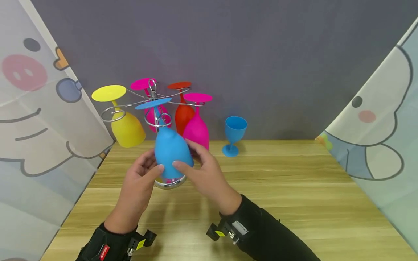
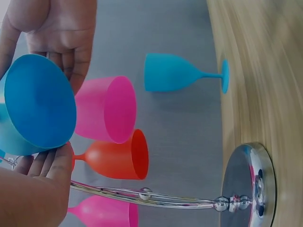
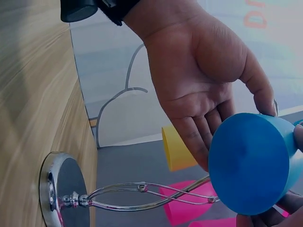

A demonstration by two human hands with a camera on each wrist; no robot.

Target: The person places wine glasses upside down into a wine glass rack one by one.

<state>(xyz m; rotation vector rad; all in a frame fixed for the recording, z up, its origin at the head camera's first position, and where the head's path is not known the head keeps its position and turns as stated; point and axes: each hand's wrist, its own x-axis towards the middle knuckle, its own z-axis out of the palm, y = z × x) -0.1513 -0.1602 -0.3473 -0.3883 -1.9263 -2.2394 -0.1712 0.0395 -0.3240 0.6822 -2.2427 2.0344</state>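
Observation:
Both hands hold a blue goblet (image 1: 173, 152) upside down, one on either side of its bowl. My left hand (image 1: 137, 181) grips the left side, thumb in front, and my right hand (image 1: 209, 175) grips the right side the same way. The goblet's stem passes by a wire ring of the chrome stemware rack (image 1: 169, 185), with its round foot above the ring. In the left wrist view the open mouth of this goblet (image 2: 40, 101) faces down towards the table. The right wrist view shows the right fingers (image 3: 191, 135) against the bowl.
Upside-down goblets hang around the rack: yellow (image 1: 127, 130), red (image 1: 183, 114), pink (image 1: 197, 132) and another pink one behind, partly hidden. A second blue goblet (image 1: 236, 130) stands upright on the wooden table (image 1: 277, 203), near the grey back wall (image 1: 261, 72). Cartoon-printed sheets flank both sides.

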